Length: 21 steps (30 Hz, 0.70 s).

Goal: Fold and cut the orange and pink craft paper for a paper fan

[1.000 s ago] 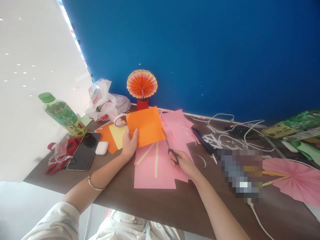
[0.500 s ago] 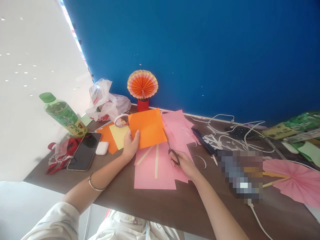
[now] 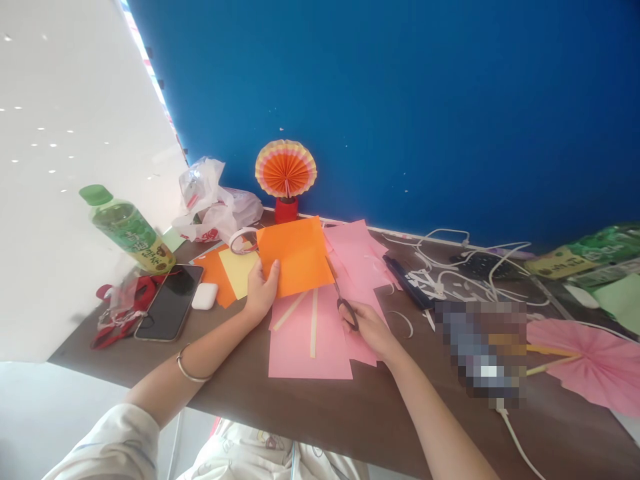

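Note:
My left hand (image 3: 259, 291) grips the lower left edge of an orange paper sheet (image 3: 295, 254) and holds it tilted above the brown table (image 3: 320, 413). My right hand (image 3: 367, 327) is closed on a pair of small scissors (image 3: 344, 302), whose blades point up at the sheet's right edge. Under both hands lie pink paper sheets (image 3: 307, 343) with two pale cut strips (image 3: 313, 323) on top. A bangle circles my left wrist.
At the left stand a green bottle (image 3: 127, 230), a phone (image 3: 169, 303), a white earbud case (image 3: 204, 295) and plastic bags (image 3: 215, 207). An orange paper fan (image 3: 285, 170) stands against the blue wall. White cables (image 3: 465, 270) and a pink fan (image 3: 590, 363) lie at the right.
The orange sheet and my left hand have shifted slightly to the right, toward the scissors. My right hand has barely moved.

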Each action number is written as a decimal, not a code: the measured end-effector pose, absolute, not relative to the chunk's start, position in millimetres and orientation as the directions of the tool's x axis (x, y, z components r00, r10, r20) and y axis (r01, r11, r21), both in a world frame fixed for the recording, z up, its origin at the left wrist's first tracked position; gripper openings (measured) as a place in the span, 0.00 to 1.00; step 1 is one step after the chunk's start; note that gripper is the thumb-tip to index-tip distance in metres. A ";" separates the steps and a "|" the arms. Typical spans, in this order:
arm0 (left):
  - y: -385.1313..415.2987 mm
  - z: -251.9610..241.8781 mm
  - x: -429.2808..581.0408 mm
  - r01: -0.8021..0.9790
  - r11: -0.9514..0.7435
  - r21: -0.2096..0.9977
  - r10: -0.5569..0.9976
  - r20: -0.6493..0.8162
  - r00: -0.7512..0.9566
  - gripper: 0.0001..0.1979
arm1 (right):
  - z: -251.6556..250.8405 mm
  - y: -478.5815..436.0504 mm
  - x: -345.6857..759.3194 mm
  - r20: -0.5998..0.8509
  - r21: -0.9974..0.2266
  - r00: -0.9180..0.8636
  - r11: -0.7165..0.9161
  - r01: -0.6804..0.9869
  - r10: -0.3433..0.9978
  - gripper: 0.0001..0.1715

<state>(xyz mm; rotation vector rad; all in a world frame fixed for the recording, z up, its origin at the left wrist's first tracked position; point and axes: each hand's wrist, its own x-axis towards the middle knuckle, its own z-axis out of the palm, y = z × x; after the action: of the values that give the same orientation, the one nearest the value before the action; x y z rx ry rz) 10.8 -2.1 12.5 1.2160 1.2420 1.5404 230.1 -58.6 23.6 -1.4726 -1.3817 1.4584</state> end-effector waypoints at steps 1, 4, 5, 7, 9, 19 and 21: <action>-2.0 12.5 10.7 -0.017 -0.201 0.979 0.956 0.192 -0.221 0.16 | 24.2 -58.7 229.8 -0.286 -0.942 -0.169 -0.244 0.232 0.943 0.24; -2.0 12.7 10.6 -0.024 -0.199 0.980 0.958 0.189 -0.213 0.16 | 25.5 -58.8 228.8 -0.291 -0.944 -0.173 -0.253 0.210 0.941 0.23; -2.1 12.9 10.7 -0.024 -0.199 0.980 0.959 0.189 -0.213 0.16 | 25.7 -58.8 228.6 -0.293 -0.945 -0.175 -0.257 0.202 0.940 0.23; -2.3 13.1 10.9 -0.027 -0.200 0.979 0.959 0.190 -0.211 0.16 | 25.8 -58.6 228.4 -0.293 -0.948 -0.180 -0.261 0.183 0.939 0.23; -2.6 13.2 11.4 -0.033 -0.206 0.978 0.959 0.195 -0.206 0.16 | 25.4 -58.4 228.6 -0.293 -0.949 -0.188 -0.262 0.173 0.937 0.22; -2.9 14.3 11.3 -0.021 -0.212 0.977 0.959 0.204 -0.199 0.16 | 26.6 -58.3 227.6 -0.290 -0.950 -0.188 -0.257 0.179 0.938 0.22; -3.4 14.9 11.6 -0.031 -0.207 0.978 0.961 0.198 -0.194 0.16 | 26.7 -58.2 227.5 -0.300 -0.946 -0.181 -0.268 0.185 0.936 0.22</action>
<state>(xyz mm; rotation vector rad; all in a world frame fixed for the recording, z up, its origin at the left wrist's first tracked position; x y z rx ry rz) 11.6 -3.4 14.9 1.2233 1.2056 1.5280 227.5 -58.2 26.7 -1.4419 -1.3347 1.5071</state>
